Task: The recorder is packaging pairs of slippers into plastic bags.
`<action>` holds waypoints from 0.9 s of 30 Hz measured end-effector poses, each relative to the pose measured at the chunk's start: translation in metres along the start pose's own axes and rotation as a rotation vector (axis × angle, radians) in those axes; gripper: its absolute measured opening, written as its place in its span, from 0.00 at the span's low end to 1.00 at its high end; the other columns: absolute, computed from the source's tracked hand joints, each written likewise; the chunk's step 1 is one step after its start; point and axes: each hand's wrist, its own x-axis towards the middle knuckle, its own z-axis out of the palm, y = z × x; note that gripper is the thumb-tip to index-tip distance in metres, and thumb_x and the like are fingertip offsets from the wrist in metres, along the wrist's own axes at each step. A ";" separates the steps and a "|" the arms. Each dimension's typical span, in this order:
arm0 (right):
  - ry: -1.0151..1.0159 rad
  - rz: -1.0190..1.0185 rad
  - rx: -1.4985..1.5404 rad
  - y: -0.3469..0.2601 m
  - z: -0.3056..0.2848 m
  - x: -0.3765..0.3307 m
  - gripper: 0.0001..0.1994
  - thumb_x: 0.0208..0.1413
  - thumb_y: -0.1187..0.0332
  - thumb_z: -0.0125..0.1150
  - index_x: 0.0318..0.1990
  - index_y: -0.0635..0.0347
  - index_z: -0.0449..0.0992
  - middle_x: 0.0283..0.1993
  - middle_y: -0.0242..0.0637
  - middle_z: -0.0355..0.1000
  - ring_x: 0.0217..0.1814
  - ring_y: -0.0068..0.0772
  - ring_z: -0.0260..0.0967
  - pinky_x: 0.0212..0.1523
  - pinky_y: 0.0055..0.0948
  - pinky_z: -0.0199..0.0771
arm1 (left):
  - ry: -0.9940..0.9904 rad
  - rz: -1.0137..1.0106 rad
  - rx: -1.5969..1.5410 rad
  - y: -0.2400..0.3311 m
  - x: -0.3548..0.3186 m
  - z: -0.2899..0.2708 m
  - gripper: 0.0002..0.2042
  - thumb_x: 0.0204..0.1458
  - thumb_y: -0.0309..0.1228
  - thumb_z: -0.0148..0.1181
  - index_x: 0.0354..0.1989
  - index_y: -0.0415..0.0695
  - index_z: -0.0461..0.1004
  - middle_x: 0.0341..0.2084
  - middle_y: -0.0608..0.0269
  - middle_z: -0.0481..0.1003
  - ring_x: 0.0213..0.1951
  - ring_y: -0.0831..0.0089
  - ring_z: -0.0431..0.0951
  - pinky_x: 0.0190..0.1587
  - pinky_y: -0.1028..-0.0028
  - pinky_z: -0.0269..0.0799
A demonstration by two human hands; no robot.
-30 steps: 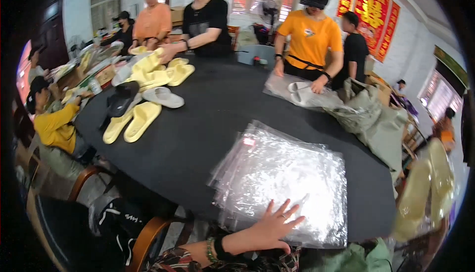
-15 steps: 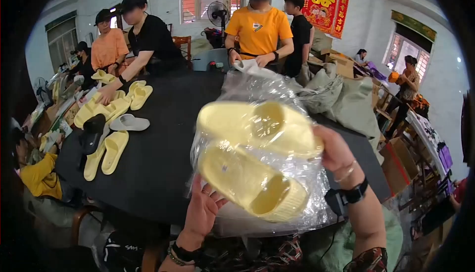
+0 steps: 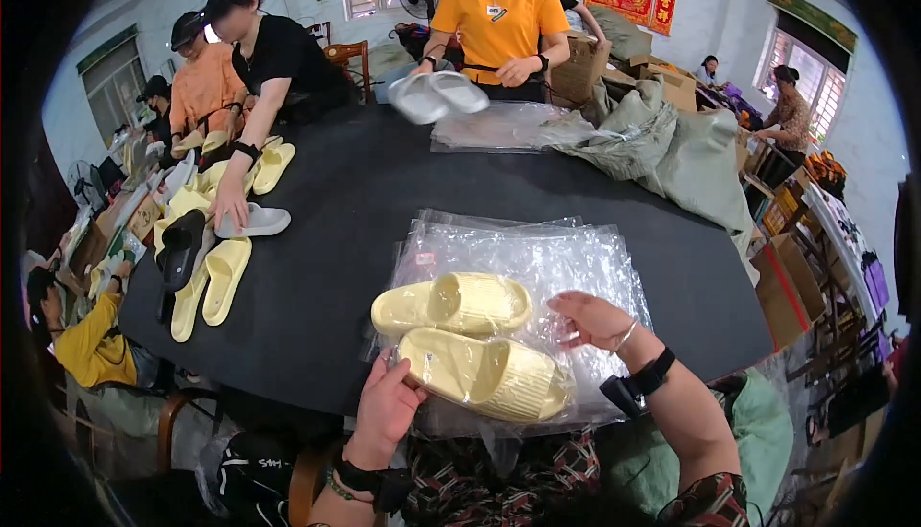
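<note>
A pair of pale yellow slippers (image 3: pixel 484 374) lies side by side in front of me, with a glossy clear plastic covering over them. They rest on a stack of clear plastic bags (image 3: pixel 595 249). At the heel of the nearer slipper, my left hand (image 3: pixel 386 400) is closed, with thumb and fingers gripping its covered edge. My right hand (image 3: pixel 593 321) hovers by the toe ends, fingers apart and nothing in them.
Several yellow slippers (image 3: pixel 227 281), a black slipper (image 3: pixel 179 249) and a grey slipper (image 3: pixel 257 221) lie on the dark table (image 3: pixel 326 239) at left, where a co-worker's hand (image 3: pixel 230 203) reaches. Across, another person holds grey slippers (image 3: pixel 436 95). Large grey-green sacks (image 3: pixel 696 158) crowd the right edge.
The yellow slippers have come down onto the bag stack. My right hand has let go of their toe ends. Across the table, the person has lifted grey slippers to the left.
</note>
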 end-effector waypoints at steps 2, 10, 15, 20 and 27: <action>-0.021 0.019 -0.050 0.023 -0.013 0.009 0.19 0.62 0.58 0.61 0.52 0.62 0.71 0.38 0.29 0.71 0.33 0.20 0.68 0.38 0.32 0.81 | 0.004 0.006 0.018 -0.002 -0.001 0.003 0.25 0.63 0.23 0.48 0.68 0.47 0.53 0.58 0.56 0.67 0.57 0.62 0.71 0.57 0.59 0.69; -0.005 -0.242 -0.002 0.032 -0.003 0.007 0.10 0.64 0.61 0.59 0.47 0.55 0.73 0.38 0.24 0.71 0.39 0.17 0.68 0.37 0.23 0.72 | 0.408 0.750 0.752 0.015 -0.013 0.027 0.35 0.57 0.19 0.54 0.72 0.38 0.45 0.63 0.48 0.62 0.64 0.55 0.62 0.66 0.57 0.58; 0.011 -0.346 -0.030 0.030 0.010 -0.007 0.14 0.63 0.63 0.60 0.52 0.56 0.71 0.39 0.26 0.71 0.42 0.17 0.68 0.41 0.23 0.71 | 0.202 0.838 1.439 0.051 0.033 0.041 0.29 0.55 0.32 0.62 0.64 0.34 0.61 0.58 0.42 0.67 0.61 0.50 0.65 0.64 0.59 0.60; 0.004 -0.391 -0.107 0.041 0.009 -0.002 0.16 0.61 0.66 0.61 0.54 0.60 0.69 0.41 0.30 0.73 0.42 0.18 0.69 0.40 0.22 0.73 | 0.252 0.611 1.541 0.057 0.112 0.017 0.32 0.51 0.44 0.68 0.59 0.34 0.68 0.44 0.44 0.77 0.50 0.50 0.75 0.54 0.62 0.70; 0.251 -0.633 -0.253 0.043 -0.013 0.004 0.15 0.62 0.73 0.56 0.54 0.65 0.64 0.31 0.39 0.76 0.24 0.25 0.72 0.25 0.25 0.73 | 0.144 0.362 1.000 0.069 0.114 0.028 0.13 0.52 0.28 0.67 0.43 0.37 0.74 0.24 0.63 0.77 0.24 0.80 0.74 0.25 0.78 0.68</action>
